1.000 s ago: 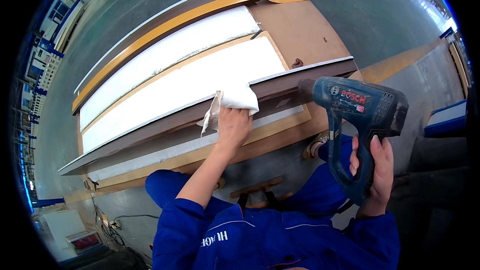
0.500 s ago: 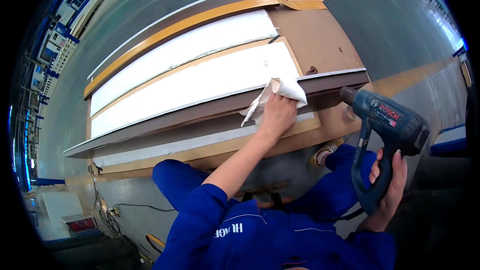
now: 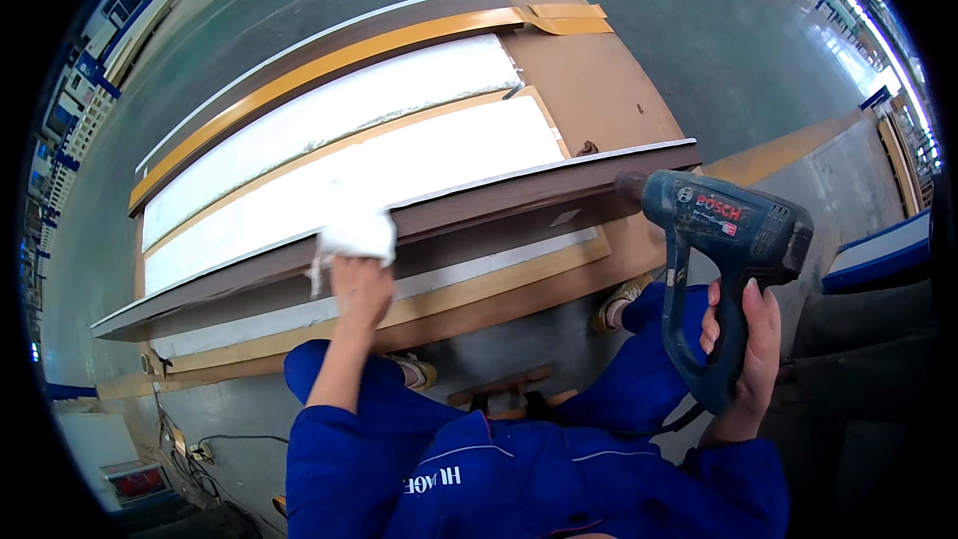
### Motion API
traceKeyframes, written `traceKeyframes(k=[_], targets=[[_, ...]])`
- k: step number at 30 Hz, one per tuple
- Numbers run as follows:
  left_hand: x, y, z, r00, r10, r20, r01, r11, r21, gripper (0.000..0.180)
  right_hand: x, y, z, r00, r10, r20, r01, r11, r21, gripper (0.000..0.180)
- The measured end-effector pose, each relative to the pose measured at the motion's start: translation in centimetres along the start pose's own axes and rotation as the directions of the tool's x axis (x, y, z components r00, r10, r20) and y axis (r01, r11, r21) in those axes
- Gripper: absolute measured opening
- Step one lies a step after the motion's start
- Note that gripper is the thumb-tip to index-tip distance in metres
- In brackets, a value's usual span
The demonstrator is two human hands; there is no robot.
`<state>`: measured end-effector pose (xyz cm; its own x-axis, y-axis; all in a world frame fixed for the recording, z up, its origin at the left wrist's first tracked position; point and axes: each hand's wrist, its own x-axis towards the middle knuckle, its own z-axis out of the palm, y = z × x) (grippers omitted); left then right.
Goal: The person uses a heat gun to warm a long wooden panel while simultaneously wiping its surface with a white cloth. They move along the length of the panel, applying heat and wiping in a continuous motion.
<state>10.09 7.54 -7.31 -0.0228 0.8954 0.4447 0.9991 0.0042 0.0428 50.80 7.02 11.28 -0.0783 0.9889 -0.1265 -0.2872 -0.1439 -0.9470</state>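
Observation:
A white cloth [image 3: 359, 237] is bunched in my left hand [image 3: 362, 289], which is slightly blurred and presses over the long brown profile [image 3: 479, 202] left of its middle. The profile runs across the near side of the workpiece, with a white strip along its upper edge. My right hand [image 3: 748, 334] grips a dark blue heat gun [image 3: 720, 220] by its handle. Its nozzle [image 3: 631, 187] points left, close to the right end of the profile. Part of the profile is hidden behind the cloth and hand.
Beyond the profile lie white panels [image 3: 439, 160], an orange-yellow strip [image 3: 329, 65] and brown board [image 3: 589, 75]. A small dark crumpled piece [image 3: 587, 149] rests near the profile's right end. Cables [image 3: 190, 449] lie on the floor at lower left; a small wooden stool [image 3: 509, 389] stands between my legs.
My left hand has moved left along the brown profile with the cloth. The heat gun stays in my right hand near the profile's right end. The whole view has shifted slightly.

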Motion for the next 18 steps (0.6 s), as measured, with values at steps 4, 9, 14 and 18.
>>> traceKeyframes(k=[4,9,14,18], targets=[[-3.7,-7.2,-2.6,0.990,-0.141,-0.016,0.141,0.990,0.007,0.037,-0.1,-0.4,1.8,0.999,0.035,0.019,-0.034,0.999,-0.034,0.028],[-5.0,-8.6,-3.2,0.988,-0.143,-0.063,0.139,0.989,-0.053,0.034,0.1,-0.4,2.5,0.997,0.065,0.051,-0.064,0.998,-0.029,0.026],[-1.9,-3.0,-1.6,1.000,-0.012,-0.026,0.009,0.992,-0.126,0.034,0.1,-0.3,1.8,0.999,0.035,0.035,-0.033,0.998,-0.047,0.027],[0.9,2.2,-0.2,0.996,0.074,-0.057,-0.083,0.983,-0.164,0.036,0.4,-0.1,1.0,0.999,0.041,0.000,-0.041,0.999,-0.033,0.026]])
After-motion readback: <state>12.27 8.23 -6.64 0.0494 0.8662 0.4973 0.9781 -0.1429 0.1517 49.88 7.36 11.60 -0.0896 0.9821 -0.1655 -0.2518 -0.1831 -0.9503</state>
